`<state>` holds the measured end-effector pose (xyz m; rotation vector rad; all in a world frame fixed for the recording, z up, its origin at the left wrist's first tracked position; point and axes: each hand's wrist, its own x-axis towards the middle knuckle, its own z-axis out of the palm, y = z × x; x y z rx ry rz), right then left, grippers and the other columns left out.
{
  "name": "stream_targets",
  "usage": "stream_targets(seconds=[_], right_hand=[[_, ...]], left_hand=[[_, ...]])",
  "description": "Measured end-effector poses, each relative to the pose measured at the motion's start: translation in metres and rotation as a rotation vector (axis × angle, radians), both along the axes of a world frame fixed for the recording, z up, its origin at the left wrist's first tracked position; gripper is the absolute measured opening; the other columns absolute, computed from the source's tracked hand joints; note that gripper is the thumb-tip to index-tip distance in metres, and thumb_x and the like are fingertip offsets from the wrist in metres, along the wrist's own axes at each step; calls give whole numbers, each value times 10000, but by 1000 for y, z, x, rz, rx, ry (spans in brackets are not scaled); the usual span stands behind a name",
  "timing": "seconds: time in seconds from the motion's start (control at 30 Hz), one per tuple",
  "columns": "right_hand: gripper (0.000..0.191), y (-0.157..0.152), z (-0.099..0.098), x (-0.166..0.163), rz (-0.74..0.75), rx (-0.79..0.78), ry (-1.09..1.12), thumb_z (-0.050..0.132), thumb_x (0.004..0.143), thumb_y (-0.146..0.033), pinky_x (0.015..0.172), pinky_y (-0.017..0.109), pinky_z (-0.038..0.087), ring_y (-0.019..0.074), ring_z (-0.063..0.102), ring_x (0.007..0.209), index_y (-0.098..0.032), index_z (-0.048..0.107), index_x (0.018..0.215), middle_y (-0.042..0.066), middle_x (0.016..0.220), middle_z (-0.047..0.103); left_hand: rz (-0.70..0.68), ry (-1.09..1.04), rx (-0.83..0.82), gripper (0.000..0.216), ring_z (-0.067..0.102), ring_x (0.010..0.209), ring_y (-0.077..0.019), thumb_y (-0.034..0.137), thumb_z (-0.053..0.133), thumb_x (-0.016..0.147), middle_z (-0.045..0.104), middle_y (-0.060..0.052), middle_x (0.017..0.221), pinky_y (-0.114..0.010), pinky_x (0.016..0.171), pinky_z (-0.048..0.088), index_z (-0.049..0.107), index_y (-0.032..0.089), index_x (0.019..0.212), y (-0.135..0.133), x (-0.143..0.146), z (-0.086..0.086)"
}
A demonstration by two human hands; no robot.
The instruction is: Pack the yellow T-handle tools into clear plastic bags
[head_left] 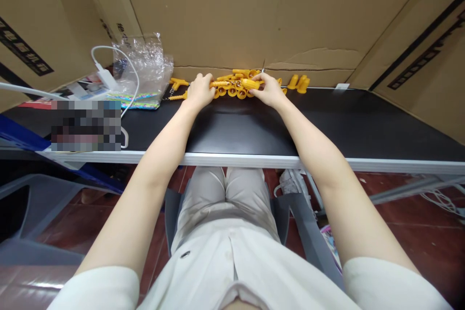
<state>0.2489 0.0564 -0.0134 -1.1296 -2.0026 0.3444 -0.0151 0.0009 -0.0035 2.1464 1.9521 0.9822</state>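
Note:
My left hand [199, 92] is closed around a slim yellow plastic piece [220, 84], which points to the right. In my right hand [270, 91], a yellow ribbed cup-shaped plastic piece [250, 84] is pinched between thumb and fingers. Something thin and dark, perhaps a spring or chain, shows between the two pieces, too small to be sure. Behind and below them, several yellow cups [241, 94] lie on the black table with their open ends toward me. Left of my left hand lies a yellow T-shaped piece [178, 82] with a thin dark coil or chain near it.
Several yellow cups [302, 83] stand upside down to the right. A clear plastic bag [143, 65] and a white cable with a plug [106, 77] lie at the left. Cardboard walls [232, 14] enclose the black tabletop [240, 131], whose front edge is a metal rail [240, 160].

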Motion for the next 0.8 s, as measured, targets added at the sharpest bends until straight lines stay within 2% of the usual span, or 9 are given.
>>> stream_targets(seconds=[0.13,0.3,0.43,0.6,0.73,0.8], right_hand=[[415,-19,9,-6,19,108,-94,788,887,-417,1043,537,581,325,680,1130,-206,708,1236,161,1293,710],[508,-30,13,-13,80,203,-166,719,978,-497,1107,569,548,361,642,1286,-236,685,1413,174,1418,645],[654,-28,14,-13,24,146,-110,741,972,-589,1058,509,585,334,687,1197,-228,599,1498,168,1405,647],[683,-24,16,-12,17,21,29,817,900,-643,982,473,626,277,739,1054,-228,601,1397,145,1343,671],[728,-21,18,-7,139,-30,115,872,811,-701,979,497,638,284,759,1068,-235,634,1317,142,1344,691],[769,-21,18,-4,188,-50,147,889,756,-763,971,513,646,287,768,1041,-224,653,1251,137,1275,728]], left_hand=[[-13,30,41,452,584,1446,-474,277,659,928,678,-184,1382,-628,1232,433,690,271,1379,-7,8,2],[-87,0,76,488,590,1442,-414,263,670,908,689,-144,1404,-534,1252,432,675,269,1396,-8,12,3],[-138,-16,114,458,631,1363,-367,228,625,900,733,-130,1370,-497,1250,431,696,235,1353,-5,11,6],[-140,-25,131,410,664,1298,-348,234,604,903,758,-133,1347,-464,1208,461,725,209,1294,-10,10,13],[-118,-36,148,424,635,1362,-355,216,617,899,741,-123,1363,-470,1245,430,714,239,1311,-14,9,15],[-114,-36,146,432,621,1397,-372,215,627,905,722,-133,1379,-483,1259,419,705,240,1330,-14,8,15]])
